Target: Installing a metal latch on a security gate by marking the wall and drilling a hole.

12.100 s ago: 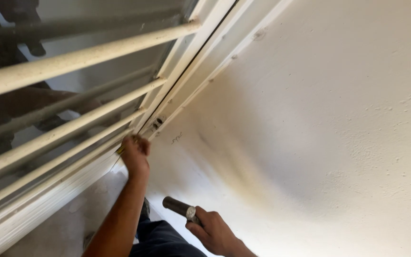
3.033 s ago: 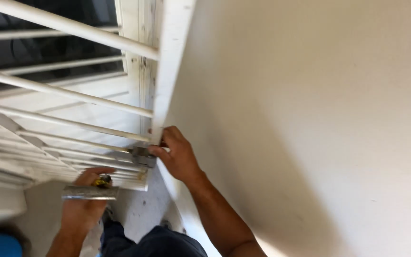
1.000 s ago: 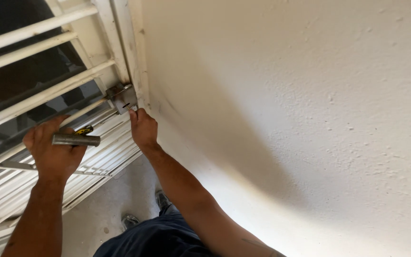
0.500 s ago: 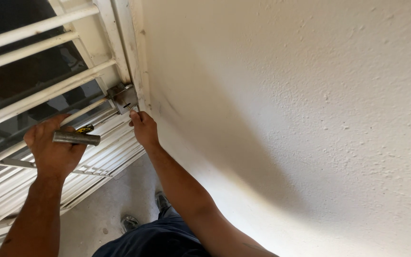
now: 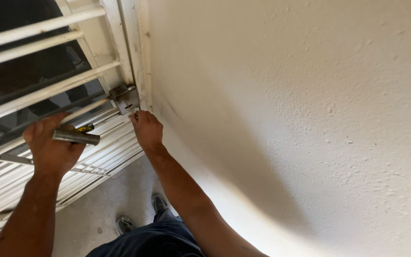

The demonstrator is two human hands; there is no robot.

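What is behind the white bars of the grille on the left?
Behind the white bars lies dark glass, with dim shapes that cannot be made out. The left hand, holding a metal rod, covers part of the lower bars.

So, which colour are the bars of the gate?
White; the bars show best in the head view.
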